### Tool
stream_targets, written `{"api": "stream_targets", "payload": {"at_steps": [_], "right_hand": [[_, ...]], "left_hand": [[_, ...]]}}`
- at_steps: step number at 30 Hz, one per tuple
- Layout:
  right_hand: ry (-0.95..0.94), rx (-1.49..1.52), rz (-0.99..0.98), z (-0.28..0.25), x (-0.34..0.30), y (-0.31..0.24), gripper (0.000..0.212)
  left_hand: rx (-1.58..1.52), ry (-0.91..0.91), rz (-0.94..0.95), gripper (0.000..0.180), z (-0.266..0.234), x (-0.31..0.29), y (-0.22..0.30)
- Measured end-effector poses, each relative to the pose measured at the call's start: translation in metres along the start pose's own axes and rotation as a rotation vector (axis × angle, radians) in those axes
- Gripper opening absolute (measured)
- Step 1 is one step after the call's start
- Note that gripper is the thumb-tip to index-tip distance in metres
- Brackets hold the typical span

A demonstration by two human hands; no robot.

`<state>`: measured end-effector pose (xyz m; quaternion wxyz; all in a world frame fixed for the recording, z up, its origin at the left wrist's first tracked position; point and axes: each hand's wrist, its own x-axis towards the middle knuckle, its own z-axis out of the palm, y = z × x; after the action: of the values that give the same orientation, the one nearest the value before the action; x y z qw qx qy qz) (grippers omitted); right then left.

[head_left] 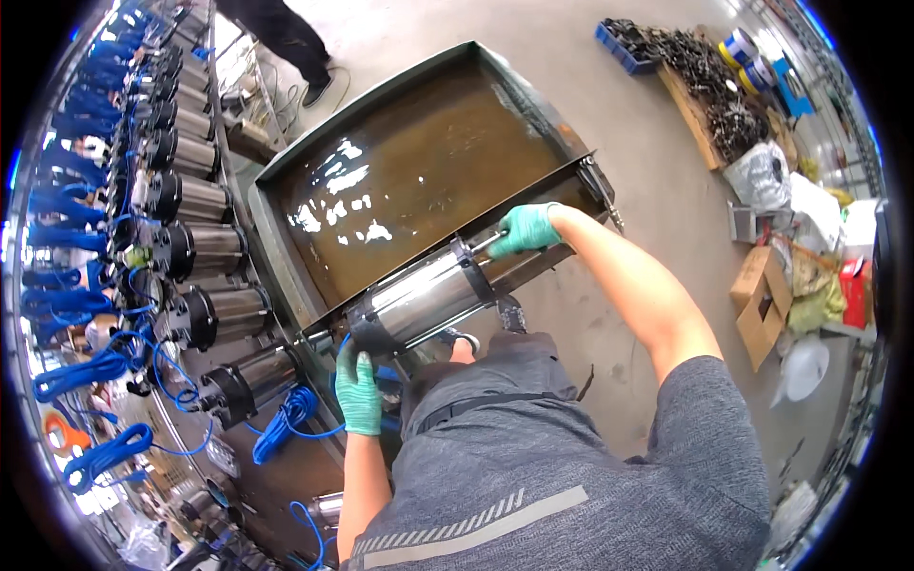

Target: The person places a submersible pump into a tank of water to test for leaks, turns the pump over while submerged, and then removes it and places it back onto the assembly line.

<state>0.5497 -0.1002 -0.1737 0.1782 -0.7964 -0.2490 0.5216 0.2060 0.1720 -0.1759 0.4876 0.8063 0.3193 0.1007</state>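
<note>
A steel submersible pump (419,297) with black ends lies slantwise across the near edge of a water-filled metal tank (376,100). My left hand (359,395), in a green glove, is at the pump's lower left black end; its thumb points up and its fingers curl against that end, partly hidden. At the other end, my right hand (529,230), gloved too, is closed around a shiny metal rod (488,242) by the pump's upper right end. Whether the rod is fixed to the pump I cannot tell. A blue cable (345,343) shows by the left end.
Along the left stands a row of similar steel pumps (219,314) with coiled blue cables (286,423). Another person's leg (286,43) is beyond the tank. At the right lie a heap of dark metal parts (705,86), a cardboard box (762,305) and plastic bags (762,176).
</note>
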Motion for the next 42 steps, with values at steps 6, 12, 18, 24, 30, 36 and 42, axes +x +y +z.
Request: {"api": "stream_targets", "payload": {"at_steps": [6,12,18,24,30,36,42], "right_hand": [[-0.022,0.953,-0.127,0.022,0.004,0.028,0.057],[0.015,0.708,-0.356,0.023,0.004,0.027,0.039],[0.114,-0.313,-0.179,0.02,0.02,0.009,0.032],[0.317,-0.293,-0.185,0.022,-0.007,0.027,0.035],[0.55,0.112,0.004,0.042,-0.039,0.073,0.033],[0.908,0.298,0.428,0.016,-0.063,0.121,0.04],[0.895,0.123,0.565,0.007,-0.038,0.129,0.05]], "left_hand": [[0.053,-0.015,-0.01,0.041,0.006,0.006,0.001],[0.271,0.025,-0.03,0.044,0.005,0.014,0.003],[0.512,0.054,0.035,0.05,0.009,0.02,0.006],[0.498,0.03,0.001,0.05,0.003,0.023,-0.004],[0.436,0.062,0.024,0.044,0.002,0.022,-0.017],[0.496,0.1,0.04,0.041,0.012,0.017,-0.008],[0.254,0.05,0.01,0.048,0.003,0.002,0.019]]}}
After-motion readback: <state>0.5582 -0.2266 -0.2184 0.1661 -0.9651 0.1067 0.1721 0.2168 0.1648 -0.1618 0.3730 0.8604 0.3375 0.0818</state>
